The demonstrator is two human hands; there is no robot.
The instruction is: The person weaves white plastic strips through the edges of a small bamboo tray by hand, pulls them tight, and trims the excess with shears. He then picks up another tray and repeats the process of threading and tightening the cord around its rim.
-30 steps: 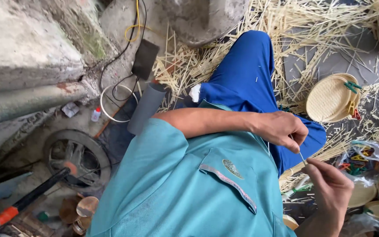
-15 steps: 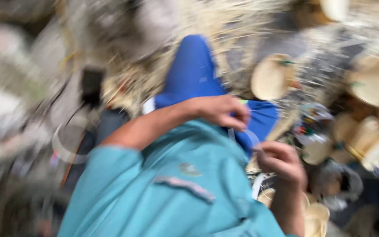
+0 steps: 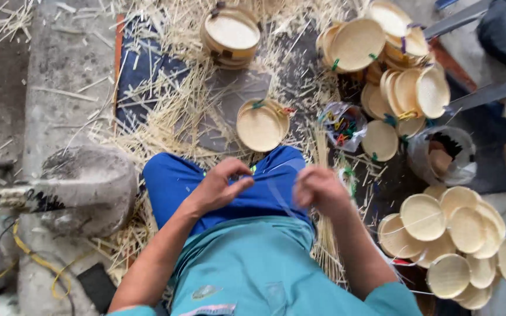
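Both hands, left hand (image 3: 224, 187) and right hand (image 3: 317, 188), pinch a thin strip (image 3: 279, 196) above the lap; keep it taut.

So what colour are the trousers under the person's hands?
Bright blue trousers, with both the left hand and right hand over them; the head view shows it.

Both forearms angle in over the lap, the left hand (image 3: 221, 186) with fingers curled and pinched together, the right hand (image 3: 318, 188) loosely fisted and blurred, apart.
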